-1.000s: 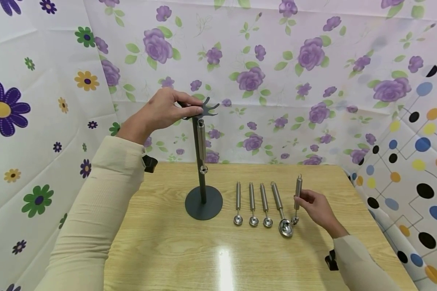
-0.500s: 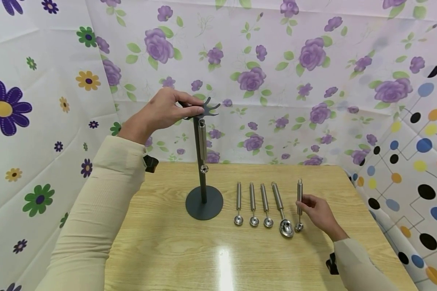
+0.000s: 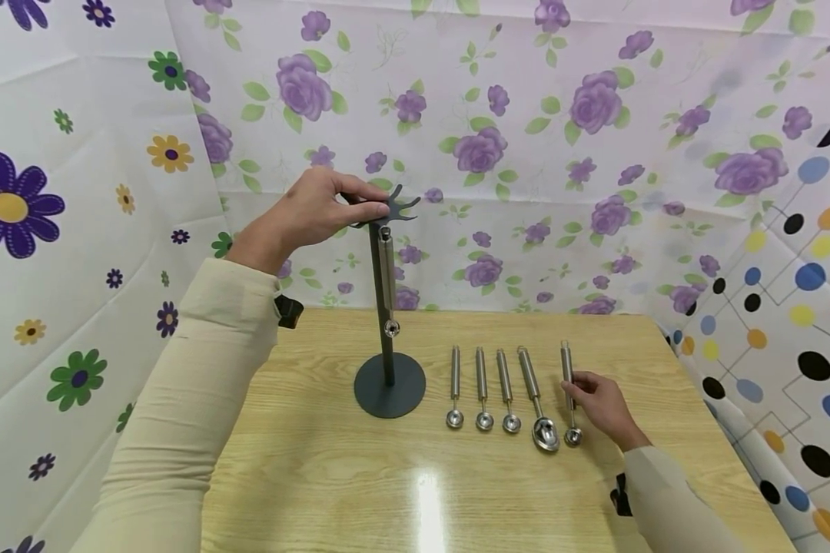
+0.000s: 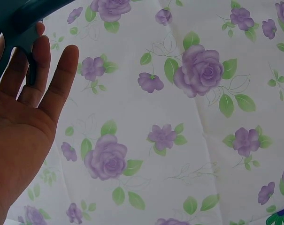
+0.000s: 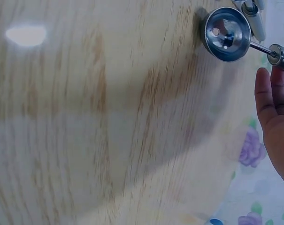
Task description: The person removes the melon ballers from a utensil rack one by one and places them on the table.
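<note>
My left hand grips the hooked top of a black hanging stand, thumb in front. In the left wrist view, fingers lie behind the stand's dark prongs. One steel melon baller hangs from a hook beside the post. My right hand pinches the handle of another melon baller at the right end of the row. Its round bowl, pierced by a small hole, sits close over the wooden tabletop. To its left lies a scoop with a larger oval bowl.
Further left, three small round-bowled steel scoops, the middle one among them, lie side by side, handles away from me. The stand's round base rests on the wooden table. Patterned cloths enclose the back and sides.
The melon baller in my right hand has come down, its bowl shifting right and toward me, beside the oval scoop. My left hand keeps its grip on the stand.
</note>
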`<control>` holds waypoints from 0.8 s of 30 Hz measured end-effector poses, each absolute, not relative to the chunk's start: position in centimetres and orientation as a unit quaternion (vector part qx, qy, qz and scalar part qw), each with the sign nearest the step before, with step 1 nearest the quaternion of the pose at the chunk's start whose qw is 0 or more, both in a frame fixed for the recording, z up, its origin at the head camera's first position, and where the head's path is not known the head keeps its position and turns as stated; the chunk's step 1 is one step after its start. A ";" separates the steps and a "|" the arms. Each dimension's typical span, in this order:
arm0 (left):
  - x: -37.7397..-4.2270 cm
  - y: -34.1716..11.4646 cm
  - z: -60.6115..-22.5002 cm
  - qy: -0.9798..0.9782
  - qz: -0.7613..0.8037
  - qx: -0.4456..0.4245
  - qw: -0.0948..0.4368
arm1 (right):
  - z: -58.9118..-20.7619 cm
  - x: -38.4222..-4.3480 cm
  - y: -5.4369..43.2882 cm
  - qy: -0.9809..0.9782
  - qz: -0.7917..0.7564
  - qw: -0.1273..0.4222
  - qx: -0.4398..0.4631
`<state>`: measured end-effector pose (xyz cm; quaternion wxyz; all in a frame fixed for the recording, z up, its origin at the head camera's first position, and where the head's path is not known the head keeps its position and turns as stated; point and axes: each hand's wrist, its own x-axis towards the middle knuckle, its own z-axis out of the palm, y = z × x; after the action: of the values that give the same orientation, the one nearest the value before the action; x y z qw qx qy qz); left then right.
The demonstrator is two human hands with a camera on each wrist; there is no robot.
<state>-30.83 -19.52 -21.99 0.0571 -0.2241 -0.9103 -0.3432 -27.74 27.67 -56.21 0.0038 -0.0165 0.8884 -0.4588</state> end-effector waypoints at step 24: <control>-31.1 -19.6 -22.2 -0.907 -0.350 -0.225 0.061 | -57.6 -29.1 26.9 0.884 -0.465 0.042 0.035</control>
<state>-31.05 -19.62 -22.18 0.0609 -0.2252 -0.9073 -0.3499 -29.06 26.94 -57.59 0.0421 0.0353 0.8836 -0.4649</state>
